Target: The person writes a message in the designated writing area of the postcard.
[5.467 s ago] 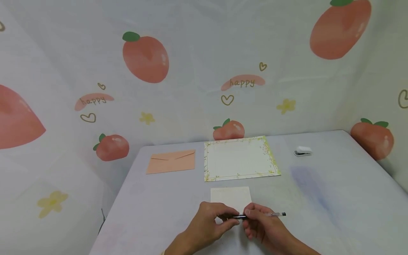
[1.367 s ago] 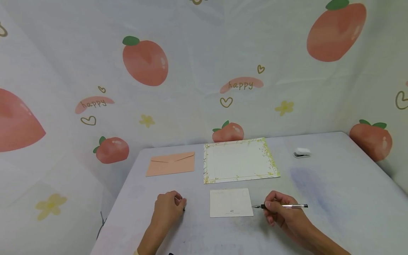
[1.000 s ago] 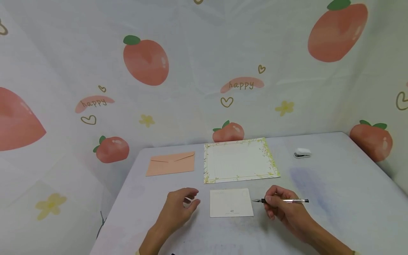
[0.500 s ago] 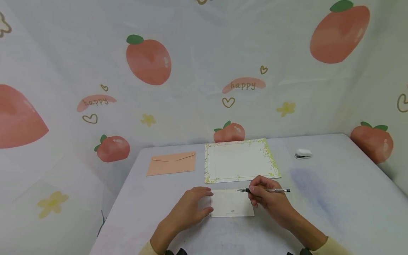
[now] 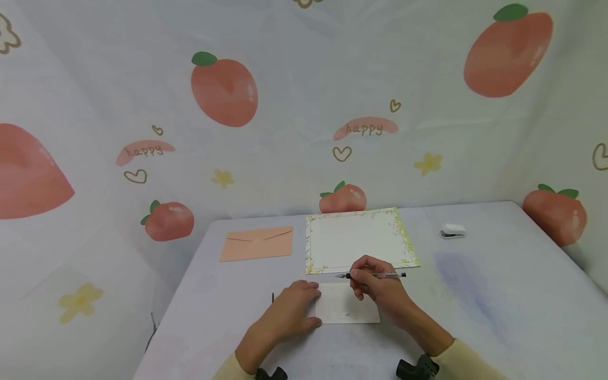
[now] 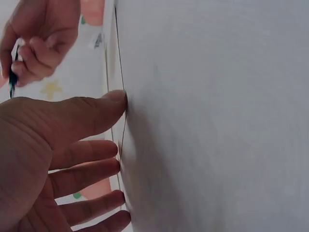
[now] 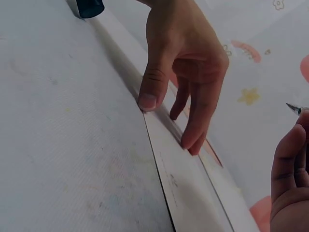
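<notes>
A small white card [image 5: 339,310] with fine print along its lower edge lies before me. My left hand [image 5: 291,310] rests on its left end, thumb near the lower left corner and the other fingers extended higher up. The right wrist view also shows these fingertips on the card [image 7: 179,205]. My right hand [image 5: 377,287] pinches an uncapped pen [image 5: 396,275] with a clear barrel and dark grip. Its tip points left, just past the card's top edge and apart from the surface in the right wrist view. A small black upright piece [image 5: 273,297] stands left of my left hand.
A larger sheet [image 5: 356,240] with a yellow-green floral border lies behind the card. To its left is a peach envelope [image 5: 258,245]. A small white stapler [image 5: 453,231] sits at the back right. A fruit-printed cloth [image 5: 285,158] hangs behind the table.
Both hands held the pen together at first, then parted. My left hand went left, then came back onto the card. My right hand carried the pen left and up over the card.
</notes>
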### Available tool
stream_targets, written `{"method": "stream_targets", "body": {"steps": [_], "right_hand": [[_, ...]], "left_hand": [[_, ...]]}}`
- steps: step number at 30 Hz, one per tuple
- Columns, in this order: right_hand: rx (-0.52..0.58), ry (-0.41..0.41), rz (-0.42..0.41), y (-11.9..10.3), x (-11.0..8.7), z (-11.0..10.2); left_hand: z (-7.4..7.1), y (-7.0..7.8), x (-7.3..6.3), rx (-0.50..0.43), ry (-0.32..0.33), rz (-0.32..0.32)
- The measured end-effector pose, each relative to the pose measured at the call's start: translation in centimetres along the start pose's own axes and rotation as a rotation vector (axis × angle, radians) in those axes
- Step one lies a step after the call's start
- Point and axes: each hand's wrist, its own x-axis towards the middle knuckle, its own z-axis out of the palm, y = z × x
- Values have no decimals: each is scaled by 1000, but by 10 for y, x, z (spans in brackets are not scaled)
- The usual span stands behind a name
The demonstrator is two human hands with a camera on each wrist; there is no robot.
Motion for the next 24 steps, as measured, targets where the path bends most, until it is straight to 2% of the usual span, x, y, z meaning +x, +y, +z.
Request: {"method": "stream_targets", "body": {"steps": [3,12,17,24], "right_hand": [[-14,34,8,3,6,4],[-54,97,-5,19,21,11],[-177,111,-10,30,26,12],[-350,56,-40,42,27,11]], "left_hand": [[1,3,3,6,13,9],[3,13,6,4,-10,-23],[2,11,6,0,-22,-25],[2,10,6,-29,-32,-42]]}}
